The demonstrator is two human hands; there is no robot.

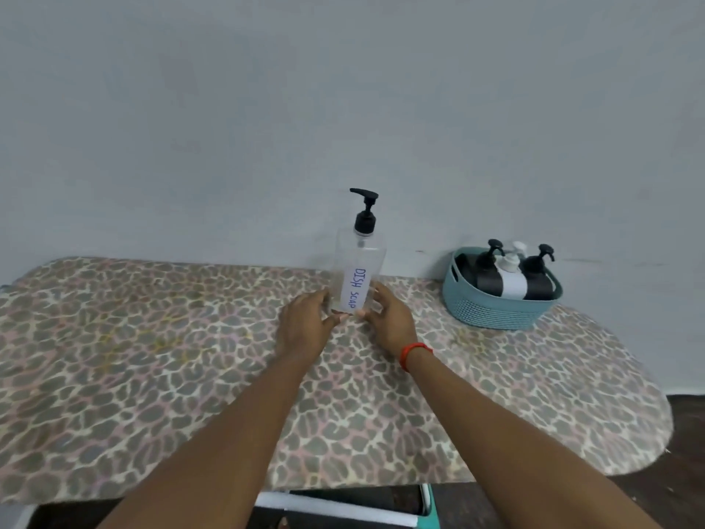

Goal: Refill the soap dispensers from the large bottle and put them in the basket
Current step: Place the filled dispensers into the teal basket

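Note:
A tall clear bottle (358, 269) with a black pump and a label reading "DISH SOAP" stands upright at the table's far edge, near the wall. My left hand (305, 324) and my right hand (389, 318) flank its base, fingers spread and touching its lower sides. At the right rear sits a teal basket (492, 313). Inside it stand two black dispensers (486, 274) (538, 278) and white ones (509, 274), all with pumps on.
The table wears a leopard-print cloth (190, 357) and curves away at its right end. A grey wall rises directly behind it. Dark floor shows at the right, and a white and teal frame (343, 509) lies below the front edge.

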